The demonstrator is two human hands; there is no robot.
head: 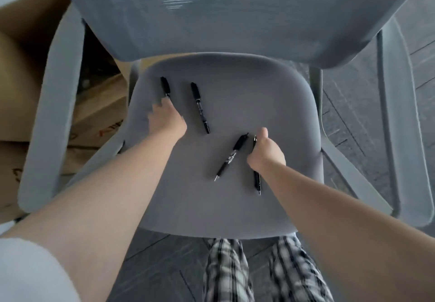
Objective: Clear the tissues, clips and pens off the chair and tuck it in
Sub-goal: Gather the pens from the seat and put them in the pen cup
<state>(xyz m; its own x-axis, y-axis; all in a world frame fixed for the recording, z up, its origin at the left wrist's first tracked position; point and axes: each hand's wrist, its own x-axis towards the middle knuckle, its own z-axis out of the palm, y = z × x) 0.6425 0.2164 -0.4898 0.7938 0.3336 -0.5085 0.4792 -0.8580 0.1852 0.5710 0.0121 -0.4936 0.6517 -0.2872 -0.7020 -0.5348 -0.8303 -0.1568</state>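
While the right hand (267,153) closes on one pen (257,179) at four o'clock, the left hand (167,119) pinches another (165,87) at ten; light, stiff, slippery barrels suit mid-shaft grips.

Left hand (167,119) covers the lower end of the far-left pen (165,87); whether its grip has closed on the barrel cannot be told. Right hand (266,153) hides the middle of the right-hand pen (257,180), its curled fingers out of sight beneath the knuckles. Chair backrest (235,14) cut off by the top edge. Cardboard boxes (28,42), left, cropped and motion-blurred, their red printing unreadable. Print on the two free pens too small to read
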